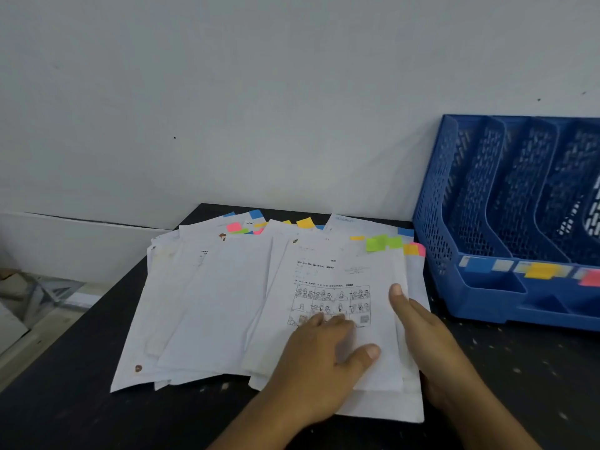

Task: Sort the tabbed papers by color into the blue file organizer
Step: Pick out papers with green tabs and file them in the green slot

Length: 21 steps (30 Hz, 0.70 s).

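Table (pixel 65 401): dark, set against a pale wall (pixel 227 92).
Blue file organizer (pixel 480 297): stands at the table's right, its upright mesh slots side by side; blue, yellow and pink labels run along its front lip.
Tabbed papers (pixel 211 303): a loose fanned pile left of the organizer, long axis running away from the person, coloured tabs at the far ends.
Top sheet (pixel 341 271): printed cartoon grid, green tab (pixel 383 243) at its far edge.
Left hand (pixel 324 352): flat, fingers spread, pressing on the top sheet.
Right hand (pixel 428 336): fingers straight, resting along the sheet's right edge, gripping nothing.
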{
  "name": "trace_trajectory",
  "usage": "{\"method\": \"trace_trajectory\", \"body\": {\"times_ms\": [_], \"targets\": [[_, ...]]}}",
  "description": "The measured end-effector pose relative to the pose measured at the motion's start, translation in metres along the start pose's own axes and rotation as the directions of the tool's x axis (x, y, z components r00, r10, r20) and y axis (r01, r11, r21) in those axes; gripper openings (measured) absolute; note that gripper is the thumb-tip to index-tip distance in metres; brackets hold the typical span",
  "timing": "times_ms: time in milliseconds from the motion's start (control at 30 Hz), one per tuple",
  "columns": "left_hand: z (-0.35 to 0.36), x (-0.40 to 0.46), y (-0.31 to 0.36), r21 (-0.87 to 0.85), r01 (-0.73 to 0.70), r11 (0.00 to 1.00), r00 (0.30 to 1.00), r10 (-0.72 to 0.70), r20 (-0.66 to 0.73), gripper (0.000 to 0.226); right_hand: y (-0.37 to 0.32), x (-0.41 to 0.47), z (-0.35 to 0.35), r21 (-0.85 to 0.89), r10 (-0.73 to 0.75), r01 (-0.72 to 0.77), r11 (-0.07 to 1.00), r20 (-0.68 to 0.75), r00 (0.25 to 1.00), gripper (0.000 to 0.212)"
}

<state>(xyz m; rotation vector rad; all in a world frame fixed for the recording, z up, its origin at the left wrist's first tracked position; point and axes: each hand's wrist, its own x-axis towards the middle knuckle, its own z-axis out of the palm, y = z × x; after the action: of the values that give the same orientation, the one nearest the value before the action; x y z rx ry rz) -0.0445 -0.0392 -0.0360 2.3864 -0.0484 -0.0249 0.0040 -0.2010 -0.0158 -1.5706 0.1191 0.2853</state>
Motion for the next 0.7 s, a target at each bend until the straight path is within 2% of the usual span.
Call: {"method": "trace_trajectory", "body": {"times_ms": [67, 133, 233, 300, 367, 433, 500, 567, 633, 700], "targets": [[0.002, -0.002, 0.000, 0.011, -0.059, 0.998, 0.998, 0.059, 0.032, 0.068, 0.002, 0.001, 0.000, 0.035, -0.009, 0.007, 0.999, 0.035, 0.999, 0.018], [0.001, -0.003, -0.001, -0.031, -0.093, 0.995, 0.996, 0.093, 0.012, 0.064, 0.005, 0.002, 0.000, 0.013, -0.004, 0.004, 1.000, 0.031, 0.999, 0.022], [-0.009, 0.002, -0.009, -0.149, -0.028, 0.988, 0.989, 0.006, -0.149, 0.052, 0.006, 0.001, -0.003, -0.015, -0.004, 0.005, 1.000, 0.050, 0.999, 0.031], [-0.020, 0.008, -0.017, -0.160, 0.009, 0.987, 0.954, -0.056, -0.294, 0.049, 0.005, 0.000, -0.004, 0.020, -0.015, 0.013, 1.000, 0.070, 0.997, 0.032], [-0.033, 0.015, -0.026, -0.184, 0.059, 0.981, 0.890, -0.135, -0.435, 0.059, 0.002, -0.003, -0.005, 0.033, -0.035, 0.032, 0.999, 0.090, 0.995, 0.033], [-0.047, 0.023, -0.034, -0.249, 0.129, 0.960, 0.830, -0.242, -0.503, 0.074, -0.001, -0.005, -0.006, 0.042, -0.067, 0.063, 0.997, 0.108, 0.992, 0.035], [-0.061, 0.029, -0.037, -0.376, 0.189, 0.907, 0.813, -0.359, -0.458, 0.086, -0.003, -0.007, -0.007, 0.080, -0.099, 0.089, 0.993, 0.136, 0.986, 0.035], [-0.074, 0.033, -0.036, -0.549, 0.184, 0.815, 0.835, -0.425, -0.350, 0.089, -0.009, -0.010, -0.008, 0.106, -0.125, 0.108, 0.988, 0.170, 0.977, 0.035], [-0.085, 0.034, -0.033, -0.654, 0.131, 0.745, 0.879, -0.393, -0.271, 0.073, -0.014, -0.012, -0.008, 0.124, -0.152, 0.130, 0.984, 0.192, 0.969, 0.035], [-0.093, 0.034, -0.029, -0.648, 0.047, 0.761, 0.903, -0.309, -0.298, 0.043, -0.018, -0.013, -0.006, 0.090, -0.187, 0.172, 0.981, 0.194, 0.963, 0.036]]}}
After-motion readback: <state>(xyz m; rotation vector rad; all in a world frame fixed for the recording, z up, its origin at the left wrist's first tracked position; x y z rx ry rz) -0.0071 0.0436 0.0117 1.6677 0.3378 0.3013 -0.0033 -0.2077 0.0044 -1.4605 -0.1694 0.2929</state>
